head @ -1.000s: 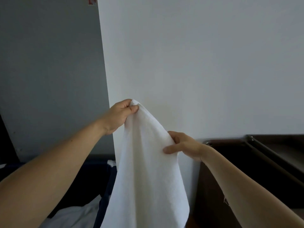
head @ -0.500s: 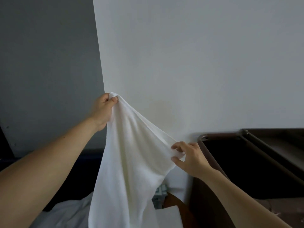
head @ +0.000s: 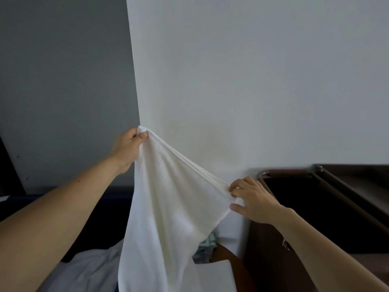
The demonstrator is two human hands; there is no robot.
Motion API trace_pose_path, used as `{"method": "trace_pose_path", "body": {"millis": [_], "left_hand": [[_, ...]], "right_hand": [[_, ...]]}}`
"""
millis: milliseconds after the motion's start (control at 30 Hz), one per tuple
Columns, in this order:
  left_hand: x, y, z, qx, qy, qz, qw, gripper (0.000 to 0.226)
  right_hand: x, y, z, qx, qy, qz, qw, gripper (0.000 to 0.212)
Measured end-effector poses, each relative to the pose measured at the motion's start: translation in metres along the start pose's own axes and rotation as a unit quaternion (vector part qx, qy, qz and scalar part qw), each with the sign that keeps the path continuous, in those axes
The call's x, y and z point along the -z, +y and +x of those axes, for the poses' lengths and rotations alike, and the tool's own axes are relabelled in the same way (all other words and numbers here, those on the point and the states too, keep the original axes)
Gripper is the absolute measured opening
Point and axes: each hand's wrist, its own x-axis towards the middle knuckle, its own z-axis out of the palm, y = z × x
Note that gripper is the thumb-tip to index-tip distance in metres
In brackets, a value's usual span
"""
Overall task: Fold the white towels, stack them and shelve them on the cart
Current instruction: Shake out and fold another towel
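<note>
Step in hand looks like opening the towel (head: 168, 207) out before the first fold. The left hand (head: 128, 148) is closed in a pinch on one corner, held high. The right hand (head: 252, 199) sits lower and grips the top edge with curled fingers, thumb underneath. The towel is in the air, stretched taut between the hands, with the rest draped below them (bottom hem out of frame, so I can't tell if it's clear of what's underneath). To do this well, walk the right hand along the edge until it reaches the true corner; right now it looks short of it, with cloth bunched at the fingers. Then bring the right hand level with the left so the top edge runs straight and the sides hang square. Keep both pinches tight and close to the hem, because terry cloth slips and sags. Keep the drape off the cart (head: 315, 207) just behind the right hand. The loose white cloth (head: 88, 268) under the left forearm is likely the remaining pile, so don't snag it.
</note>
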Motion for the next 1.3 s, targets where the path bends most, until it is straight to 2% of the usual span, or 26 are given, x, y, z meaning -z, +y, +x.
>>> {"method": "trace_pose_path", "body": {"millis": [167,267,300,400,500,600,633,667,700,767,833,900,967,1033,1067,1133,1200,1233,1300], "left_hand": [[0.010,-0.001,-0.002,0.006,0.002,-0.003,1.000,0.026],[0.013,-0.004,-0.004,0.001,-0.008,0.009,1.000,0.029],[0.015,-0.005,-0.004,-0.001,-0.005,0.012,1.000,0.029],[0.028,-0.006,-0.004,0.001,0.011,0.028,1.000,0.024],[0.045,-0.005,0.000,0.004,0.024,0.023,0.999,0.019],[0.057,0.010,0.009,0.007,0.051,-0.014,0.999,0.019],[0.060,0.018,0.013,0.002,0.059,-0.034,0.998,0.018],[0.064,0.026,0.016,-0.004,0.064,-0.056,0.996,0.017],[0.067,0.033,0.018,-0.006,0.066,-0.076,0.995,0.017],[0.074,0.040,0.019,-0.004,0.049,-0.099,0.994,0.016],[0.080,0.039,0.014,0.001,0.012,-0.102,0.995,0.015],[0.084,0.035,0.008,0.004,-0.026,-0.089,0.996,0.016],[0.088,0.032,0.005,0.003,-0.058,-0.067,0.996,0.016],[0.094,0.036,0.006,-0.005,-0.077,-0.045,0.996,0.017],[0.097,0.040,0.007,-0.012,-0.080,-0.035,0.996,0.017],[0.103,0.052,0.012,-0.039,-0.055,-0.026,0.997,0.017],[0.106,0.069,0.015,-0.077,-0.008,-0.032,0.996,0.017],[0.107,0.077,0.013,-0.085,0.015,-0.039,0.996,0.018],[0.105,0.082,0.004,-0.067,0.031,-0.045,0.996,0.019]], "right_hand": [[-0.001,0.003,0.004,-0.026,-0.023,0.055,0.998,0.034],[0.009,0.005,0.010,-0.072,-0.078,0.076,0.991,0.029],[0.013,0.004,0.012,-0.093,-0.075,0.109,0.987,0.027],[0.028,0.000,0.017,-0.141,0.027,0.231,0.962,0.035],[0.058,-0.008,0.030,-0.168,0.139,0.294,0.931,0.030],[0.095,-0.018,0.051,-0.175,0.257,0.360,0.880,0.020],[0.108,-0.021,0.058,-0.181,0.270,0.385,0.864,0.027],[0.120,-0.023,0.066,-0.195,0.255,0.401,0.858,0.038],[0.130,-0.026,0.073,-0.216,0.213,0.392,0.869,0.042],[0.141,-0.029,0.078,-0.254,0.125,0.343,0.896,0.019],[0.140,-0.028,0.073,-0.278,0.106,0.340,0.892,0.032],[0.135,-0.030,0.065,-0.285,0.109,0.385,0.871,0.026],[0.131,-0.040,0.054,-0.286,0.112,0.469,0.828,0.017],[0.136,-0.051,0.048,-0.280,0.125,0.542,0.782,0.020],[0.143,-0.056,0.047,-0.264,0.148,0.574,0.761,0.025],[0.164,-0.064,0.046,-0.205,0.253,0.609,0.723,0.024],[0.181,-0.074,0.047,-0.145,0.379,0.567,0.717,0.014],[0.186,-0.080,0.048,-0.133,0.414,0.542,0.719,0.015],[0.183,-0.087,0.047,-0.156,0.403,0.531,0.729,0.019]]}}
